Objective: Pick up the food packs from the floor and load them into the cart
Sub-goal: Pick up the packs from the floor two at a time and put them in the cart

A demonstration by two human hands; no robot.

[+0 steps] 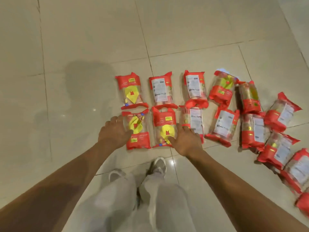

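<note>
Several red and clear food packs lie in two rows on the tiled floor, with more piled to the right. My left hand (113,132) hovers open at the left edge of the near-left pack (139,131), fingers spread. My right hand (185,141) is open between the near-middle pack (164,126) and the pack to its right (194,121), fingers over their edges. Neither hand holds anything. No cart is in view.
My two legs in light trousers and grey shoes (158,164) stand just behind the near row. A loose heap of packs (280,148) runs off to the right edge. Beige glossy floor tiles (75,47) stretch to the left and beyond the packs.
</note>
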